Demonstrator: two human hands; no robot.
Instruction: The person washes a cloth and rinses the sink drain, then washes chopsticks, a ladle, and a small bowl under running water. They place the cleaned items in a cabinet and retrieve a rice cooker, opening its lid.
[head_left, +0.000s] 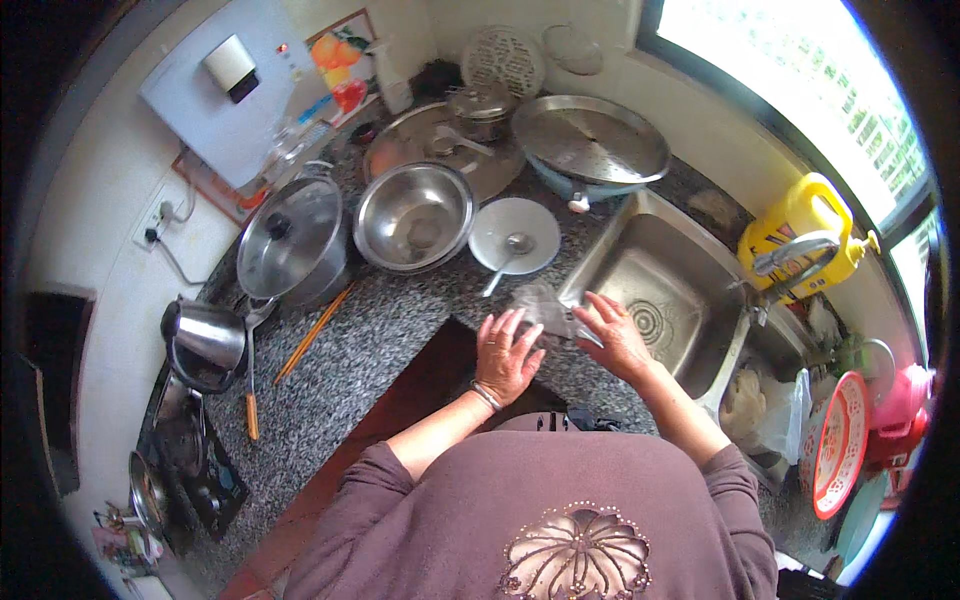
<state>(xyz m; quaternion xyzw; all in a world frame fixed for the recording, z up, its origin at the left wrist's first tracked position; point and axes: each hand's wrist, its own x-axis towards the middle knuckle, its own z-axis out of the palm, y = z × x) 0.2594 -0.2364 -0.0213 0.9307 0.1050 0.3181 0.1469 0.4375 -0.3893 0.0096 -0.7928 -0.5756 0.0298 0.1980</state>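
Note:
A crumpled clear plastic bag (541, 309) lies on the granite counter at the sink's left front corner. My left hand (511, 360) is just in front of it, palm down, fingers spread, with the fingertips at the bag's near edge. My right hand (616, 336) hovers at the bag's right side, over the front rim of the steel sink (679, 262), with its fingers apart. Whether either hand touches the plastic is hard to tell. Behind the bag sits a white bowl (491, 232) with a metal spoon (504, 268) in it.
A steel basin (386, 217), a lidded pot (300, 225) and a large round steel tray (592, 135) stand behind. Chopsticks (313, 334) and a wooden-handled utensil (252, 412) lie left. A faucet (795, 274), yellow jug (787, 225) and red-rimmed basin (840, 442) are right.

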